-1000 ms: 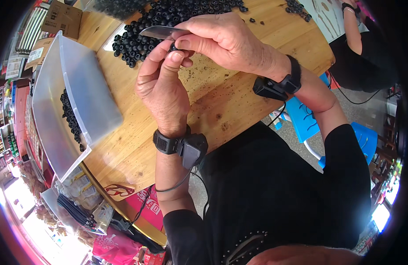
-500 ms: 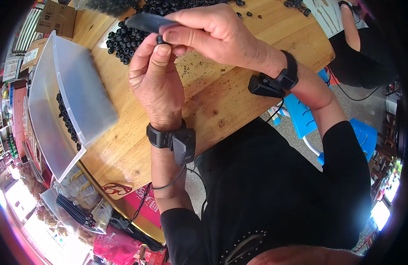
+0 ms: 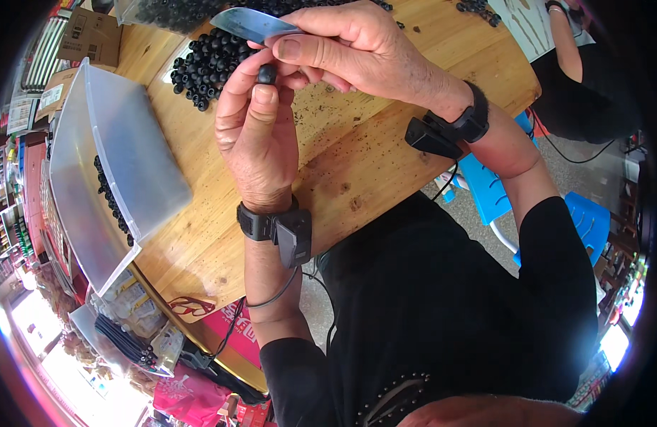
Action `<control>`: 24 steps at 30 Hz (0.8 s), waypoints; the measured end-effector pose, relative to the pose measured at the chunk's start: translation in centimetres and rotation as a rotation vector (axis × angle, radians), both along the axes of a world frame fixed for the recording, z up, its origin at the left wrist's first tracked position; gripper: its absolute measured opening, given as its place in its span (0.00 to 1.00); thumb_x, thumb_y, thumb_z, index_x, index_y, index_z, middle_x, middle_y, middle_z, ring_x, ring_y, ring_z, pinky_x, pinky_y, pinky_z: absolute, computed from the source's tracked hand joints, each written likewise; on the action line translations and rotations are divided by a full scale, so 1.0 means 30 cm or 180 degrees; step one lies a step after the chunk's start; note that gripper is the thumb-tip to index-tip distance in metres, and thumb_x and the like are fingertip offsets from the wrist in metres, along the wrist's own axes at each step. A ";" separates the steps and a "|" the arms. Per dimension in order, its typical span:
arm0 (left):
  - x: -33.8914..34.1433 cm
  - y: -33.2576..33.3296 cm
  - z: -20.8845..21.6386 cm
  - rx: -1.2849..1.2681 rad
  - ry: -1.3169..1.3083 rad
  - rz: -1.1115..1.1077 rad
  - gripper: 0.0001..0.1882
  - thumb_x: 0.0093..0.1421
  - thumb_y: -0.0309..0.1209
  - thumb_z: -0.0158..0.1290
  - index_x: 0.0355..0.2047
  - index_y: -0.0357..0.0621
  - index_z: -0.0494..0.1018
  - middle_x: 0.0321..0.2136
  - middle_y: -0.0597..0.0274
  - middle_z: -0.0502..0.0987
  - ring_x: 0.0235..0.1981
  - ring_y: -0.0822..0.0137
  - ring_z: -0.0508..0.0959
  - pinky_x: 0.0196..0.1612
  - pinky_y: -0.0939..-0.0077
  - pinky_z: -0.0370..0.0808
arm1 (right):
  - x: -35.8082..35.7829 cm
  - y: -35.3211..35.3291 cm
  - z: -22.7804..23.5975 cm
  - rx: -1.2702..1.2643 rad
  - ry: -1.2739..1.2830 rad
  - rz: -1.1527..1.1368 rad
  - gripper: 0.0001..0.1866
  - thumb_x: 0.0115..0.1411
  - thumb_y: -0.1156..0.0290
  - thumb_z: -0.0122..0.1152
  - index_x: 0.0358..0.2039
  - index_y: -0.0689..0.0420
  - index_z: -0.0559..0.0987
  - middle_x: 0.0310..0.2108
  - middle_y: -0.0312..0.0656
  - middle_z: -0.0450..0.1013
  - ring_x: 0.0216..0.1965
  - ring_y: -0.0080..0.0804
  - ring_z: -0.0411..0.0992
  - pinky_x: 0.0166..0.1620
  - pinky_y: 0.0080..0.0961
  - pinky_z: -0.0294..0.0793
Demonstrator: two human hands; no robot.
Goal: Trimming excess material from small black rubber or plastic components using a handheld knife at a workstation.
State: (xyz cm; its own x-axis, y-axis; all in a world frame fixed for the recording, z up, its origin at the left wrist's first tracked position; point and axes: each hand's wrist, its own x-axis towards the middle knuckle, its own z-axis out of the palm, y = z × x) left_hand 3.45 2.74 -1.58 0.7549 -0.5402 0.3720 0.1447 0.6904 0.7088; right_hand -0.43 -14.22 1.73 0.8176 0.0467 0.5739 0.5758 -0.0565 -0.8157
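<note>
A round wooden tabletop (image 3: 357, 164) fills the middle of my view, its surface flecked with dark crumbs, with cluttered shelves and bags of goods off to the left and below. On the far side of the tabletop lies one big heap of small black round pieces (image 3: 207, 53), too many to count. At the left sits one clear plastic bin (image 3: 111, 164), tilted, with a row of the same black pieces along its lower inside edge. One pair of red-framed glasses (image 3: 192, 307) rests on the near left rim of the tabletop.

My left hand (image 3: 253, 135) is raised over the tabletop, thumb and fingers pinching a single black round piece (image 3: 267, 73) at their tips. My right hand (image 3: 357, 46) is closed around the handle of one knife (image 3: 253, 25), thumb pressed forward just beside the piece; the grey blade points left, above the heap. The two hands touch at the fingertips.

Each of my wrists wears one black band with a small black box, two in all. At the far right, another person's arm (image 3: 567, 35) reaches in beside two blue stools (image 3: 499, 196).
</note>
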 end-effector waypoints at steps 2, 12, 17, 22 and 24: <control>-0.004 -0.002 0.001 0.0008 0.0041 -0.0031 0.17 0.68 0.28 0.51 0.55 0.35 0.72 0.48 0.51 0.79 0.44 0.61 0.78 0.54 0.65 0.74 | -0.003 -0.002 0.010 -0.0028 0.0076 0.0006 0.12 0.70 0.68 0.55 0.37 0.65 0.79 0.23 0.36 0.74 0.24 0.17 0.70 0.26 0.21 0.68; 0.009 0.011 -0.005 0.0411 0.0018 0.0023 0.16 0.69 0.29 0.49 0.55 0.35 0.72 0.45 0.53 0.80 0.44 0.61 0.79 0.56 0.58 0.74 | 0.006 -0.031 0.013 -0.0333 -0.0163 -0.0485 0.12 0.69 0.67 0.57 0.37 0.65 0.79 0.21 0.36 0.74 0.22 0.16 0.70 0.23 0.20 0.67; -0.020 0.033 0.102 0.1052 -0.0478 0.1676 0.11 0.62 0.21 0.56 0.46 0.33 0.78 0.34 0.53 0.82 0.33 0.66 0.81 0.42 0.73 0.78 | 0.005 -0.076 0.045 -0.0068 0.0788 -0.0587 0.13 0.70 0.65 0.56 0.37 0.63 0.80 0.18 0.33 0.72 0.16 0.13 0.65 0.19 0.18 0.62; -0.003 0.135 0.324 0.2183 -0.1851 0.3183 0.12 0.57 0.19 0.61 0.43 0.35 0.80 0.38 0.55 0.84 0.32 0.69 0.82 0.40 0.79 0.81 | 0.015 -0.115 0.052 0.0427 0.1051 -0.0640 0.15 0.71 0.64 0.54 0.34 0.63 0.78 0.18 0.32 0.70 0.13 0.11 0.62 0.17 0.15 0.59; 0.025 0.208 0.401 0.3563 -0.2906 0.4173 0.15 0.61 0.26 0.60 0.47 0.33 0.78 0.34 0.55 0.84 0.31 0.67 0.82 0.40 0.75 0.78 | 0.013 -0.119 0.074 0.0436 0.1001 -0.0685 0.15 0.71 0.64 0.54 0.32 0.62 0.78 0.17 0.32 0.70 0.12 0.12 0.62 0.16 0.15 0.58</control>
